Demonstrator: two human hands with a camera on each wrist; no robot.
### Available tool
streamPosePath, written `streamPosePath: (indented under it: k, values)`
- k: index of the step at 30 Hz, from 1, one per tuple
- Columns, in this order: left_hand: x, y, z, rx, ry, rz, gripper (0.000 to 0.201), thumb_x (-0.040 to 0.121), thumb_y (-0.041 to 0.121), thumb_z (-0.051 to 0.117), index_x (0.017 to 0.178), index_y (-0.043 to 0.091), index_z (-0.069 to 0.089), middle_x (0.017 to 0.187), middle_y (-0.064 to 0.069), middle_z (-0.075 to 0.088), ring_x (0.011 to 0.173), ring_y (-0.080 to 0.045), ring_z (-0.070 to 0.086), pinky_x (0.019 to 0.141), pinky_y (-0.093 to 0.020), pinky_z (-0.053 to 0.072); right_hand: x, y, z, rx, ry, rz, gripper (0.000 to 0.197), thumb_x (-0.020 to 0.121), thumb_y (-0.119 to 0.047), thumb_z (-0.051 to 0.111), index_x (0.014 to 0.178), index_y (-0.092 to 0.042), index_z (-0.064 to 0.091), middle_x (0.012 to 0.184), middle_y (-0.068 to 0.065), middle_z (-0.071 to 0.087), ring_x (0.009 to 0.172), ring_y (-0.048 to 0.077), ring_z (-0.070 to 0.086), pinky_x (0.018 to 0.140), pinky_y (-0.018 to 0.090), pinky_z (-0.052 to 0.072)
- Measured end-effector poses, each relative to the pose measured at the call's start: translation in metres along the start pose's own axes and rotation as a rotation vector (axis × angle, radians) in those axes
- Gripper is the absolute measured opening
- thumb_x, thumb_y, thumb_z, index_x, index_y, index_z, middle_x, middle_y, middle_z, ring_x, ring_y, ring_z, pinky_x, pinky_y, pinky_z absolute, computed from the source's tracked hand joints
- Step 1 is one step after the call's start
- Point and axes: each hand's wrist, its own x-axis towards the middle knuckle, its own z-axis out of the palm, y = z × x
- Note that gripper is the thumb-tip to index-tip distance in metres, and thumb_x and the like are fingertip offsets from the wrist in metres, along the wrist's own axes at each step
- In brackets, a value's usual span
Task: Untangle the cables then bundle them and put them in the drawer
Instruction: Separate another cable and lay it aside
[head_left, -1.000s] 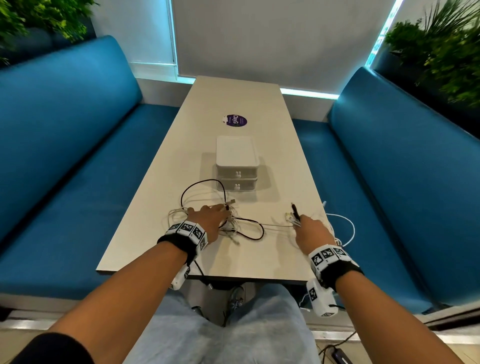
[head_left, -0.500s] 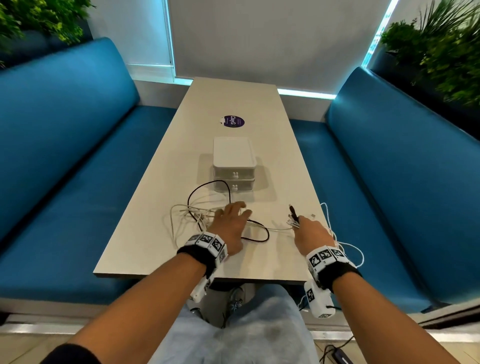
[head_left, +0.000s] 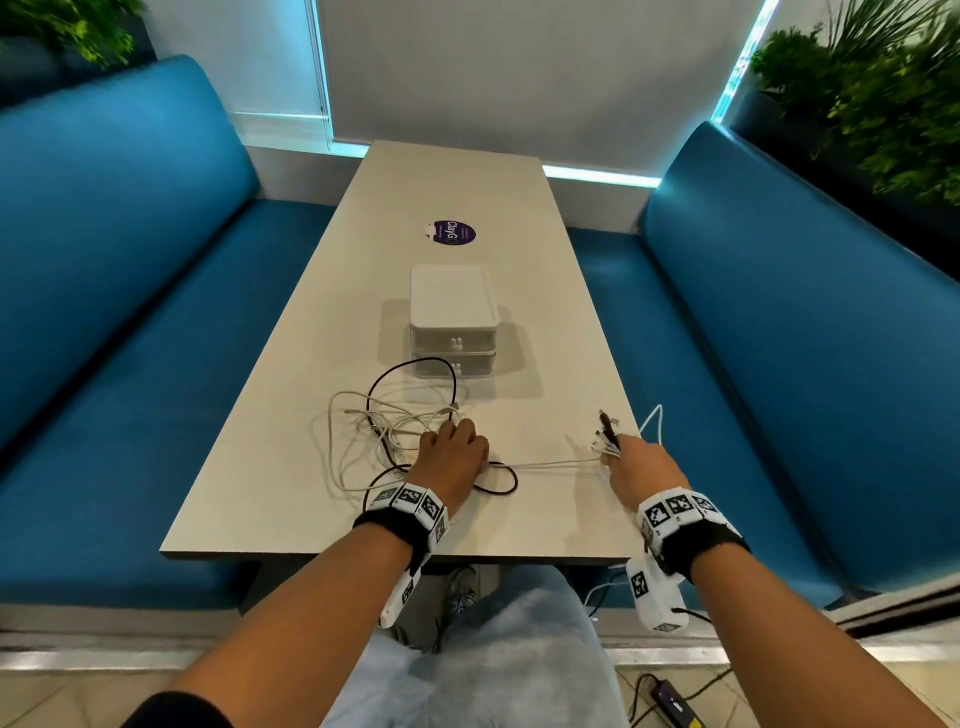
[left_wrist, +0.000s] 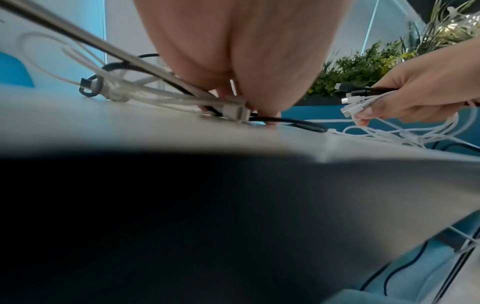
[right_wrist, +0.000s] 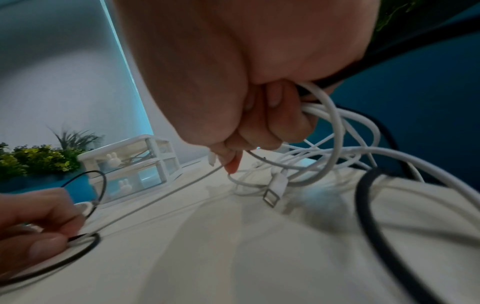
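Note:
A tangle of white and black cables (head_left: 395, 431) lies on the beige table (head_left: 291, 467), in front of a white two-drawer unit (head_left: 453, 322) with both drawers closed. My left hand (head_left: 452, 457) rests on the tangle's right side. Its fingers are curled and pinch a black cable (right_wrist: 85, 236) against the tabletop, beside a grey plug (left_wrist: 236, 113). My right hand (head_left: 639, 462) grips a bunch of cable ends (head_left: 605, 436) near the table's right edge, with white plugs and one black plug sticking out. A thin white cable (head_left: 550, 462) runs taut between the two hands.
Blue benches (head_left: 130, 322) flank the table on both sides. A purple sticker (head_left: 453, 233) sits beyond the drawer unit (right_wrist: 130, 164). White cable loops (head_left: 652, 421) hang over the right table edge. A black adapter (head_left: 675, 701) lies on the floor.
My left hand has slid right along the tangle, and its fingers have curled down onto the cables. The right hand has stayed almost still with its bunch.

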Motion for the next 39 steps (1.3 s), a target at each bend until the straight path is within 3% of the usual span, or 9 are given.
streamPosePath:
  k: [3, 7, 12, 19, 25, 28, 31, 35, 39]
  values:
    - [-0.001, 0.001, -0.003, 0.044, -0.009, -0.010, 0.019, 0.103, 0.022, 0.041, 0.117, 0.016, 0.052, 0.126, -0.005, 0.043, 0.120, -0.030, 0.037, 0.094, -0.044, 0.030, -0.001, 0.004, -0.003, -0.091, 0.015, 0.046, 0.011, 0.098, -0.024, 0.042, 0.091, -0.019, 0.049, 0.102, 0.011, 0.062, 0.082, 0.029, 0.056, 0.072, 0.037, 0.049]
    - [-0.002, 0.005, -0.003, 0.135, -0.039, -0.019, 0.023, 0.100, 0.015, 0.042, 0.122, 0.019, 0.049, 0.122, -0.004, 0.050, 0.120, -0.031, 0.038, 0.094, -0.045, 0.029, -0.012, -0.016, 0.002, -0.221, 0.077, -0.036, 0.021, 0.094, -0.012, 0.037, 0.103, -0.015, 0.057, 0.100, 0.008, 0.063, 0.089, 0.030, 0.063, 0.068, 0.037, 0.045]
    - [-0.005, 0.007, -0.006, 0.179, -0.038, -0.009, 0.025, 0.094, 0.015, 0.045, 0.117, 0.022, 0.052, 0.111, -0.005, 0.057, 0.117, -0.031, 0.041, 0.095, -0.047, 0.028, -0.023, -0.047, 0.013, -0.167, 0.155, -0.181, 0.020, 0.101, -0.023, 0.034, 0.109, -0.015, 0.050, 0.082, 0.006, 0.058, 0.067, 0.028, 0.058, 0.058, 0.035, 0.045]
    - [-0.004, 0.014, -0.014, 0.156, -0.063, -0.010, 0.026, 0.090, 0.016, 0.045, 0.112, 0.024, 0.055, 0.110, -0.004, 0.061, 0.119, -0.030, 0.042, 0.104, -0.051, 0.024, -0.035, -0.070, 0.028, -0.101, -0.032, -0.412, 0.029, 0.099, -0.041, 0.044, 0.110, -0.018, 0.060, 0.095, 0.011, 0.064, 0.084, 0.032, 0.064, 0.069, 0.038, 0.051]
    - [-0.006, 0.005, -0.012, 0.200, -0.067, -0.019, 0.021, 0.100, 0.019, 0.041, 0.118, 0.018, 0.050, 0.117, -0.003, 0.057, 0.122, -0.030, 0.040, 0.100, -0.050, 0.028, -0.024, -0.045, 0.031, -0.231, -0.011, -0.338, 0.024, 0.100, -0.029, 0.040, 0.113, -0.014, 0.053, 0.098, 0.011, 0.061, 0.086, 0.032, 0.063, 0.066, 0.036, 0.046]
    - [-0.004, 0.000, -0.015, 0.186, -0.075, -0.036, 0.020, 0.102, 0.022, 0.037, 0.116, 0.018, 0.051, 0.116, -0.003, 0.058, 0.122, -0.029, 0.040, 0.099, -0.049, 0.028, -0.020, -0.034, 0.025, -0.131, -0.002, -0.315, 0.028, 0.101, -0.039, 0.039, 0.107, -0.016, 0.053, 0.094, 0.010, 0.063, 0.081, 0.030, 0.061, 0.065, 0.035, 0.046]
    - [-0.003, 0.002, -0.017, 0.172, -0.090, -0.036, 0.020, 0.102, 0.023, 0.037, 0.115, 0.017, 0.051, 0.115, -0.003, 0.059, 0.121, -0.030, 0.041, 0.101, -0.050, 0.027, -0.023, -0.041, 0.026, -0.064, -0.062, -0.379, 0.033, 0.097, -0.047, 0.046, 0.110, -0.020, 0.059, 0.097, 0.010, 0.067, 0.085, 0.029, 0.064, 0.073, 0.039, 0.054]
    - [-0.004, 0.001, -0.019, 0.158, -0.116, -0.026, 0.019, 0.102, 0.026, 0.040, 0.114, 0.018, 0.052, 0.113, -0.004, 0.061, 0.120, -0.029, 0.042, 0.102, -0.052, 0.025, -0.027, -0.045, 0.031, -0.116, -0.131, -0.379, 0.033, 0.096, -0.047, 0.049, 0.110, -0.021, 0.062, 0.098, 0.009, 0.066, 0.087, 0.028, 0.064, 0.078, 0.040, 0.054]
    - [-0.006, 0.001, -0.022, 0.145, -0.127, 0.006, 0.021, 0.103, 0.028, 0.038, 0.111, 0.019, 0.056, 0.111, -0.002, 0.062, 0.118, -0.028, 0.043, 0.100, -0.050, 0.024, -0.023, -0.038, 0.023, -0.142, -0.074, -0.342, 0.028, 0.098, -0.044, 0.047, 0.110, -0.022, 0.060, 0.098, 0.006, 0.066, 0.087, 0.027, 0.064, 0.075, 0.037, 0.053]
